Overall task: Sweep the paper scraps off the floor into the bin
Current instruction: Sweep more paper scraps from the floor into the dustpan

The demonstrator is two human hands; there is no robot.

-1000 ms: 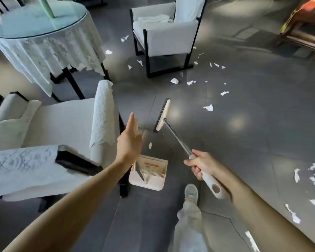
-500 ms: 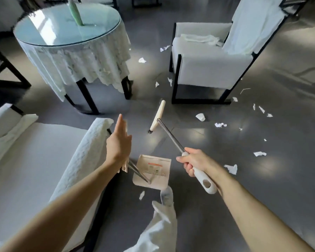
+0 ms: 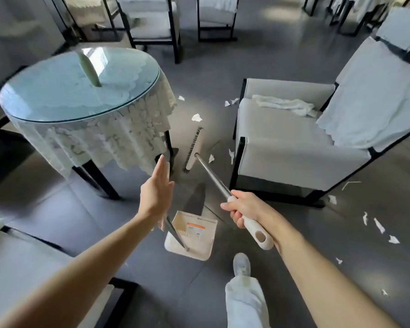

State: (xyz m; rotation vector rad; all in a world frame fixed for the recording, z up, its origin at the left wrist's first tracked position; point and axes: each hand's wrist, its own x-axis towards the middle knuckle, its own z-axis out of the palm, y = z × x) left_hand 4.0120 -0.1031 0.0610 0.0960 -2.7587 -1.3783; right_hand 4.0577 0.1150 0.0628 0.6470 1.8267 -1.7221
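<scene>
While beyond hands (image 3: 156, 197), scraps (image 3: 196, 117) beside broom (image 3: 212, 176).

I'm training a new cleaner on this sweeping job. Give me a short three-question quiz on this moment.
1. True or false: the right hand grips the broom by its handle.
2. The broom's head is: A between the round table and the chair; B on the chair; C on the round table.
3. Which hand has straight fingers?
Key: 1 true; 2 A; 3 the left hand.
</scene>
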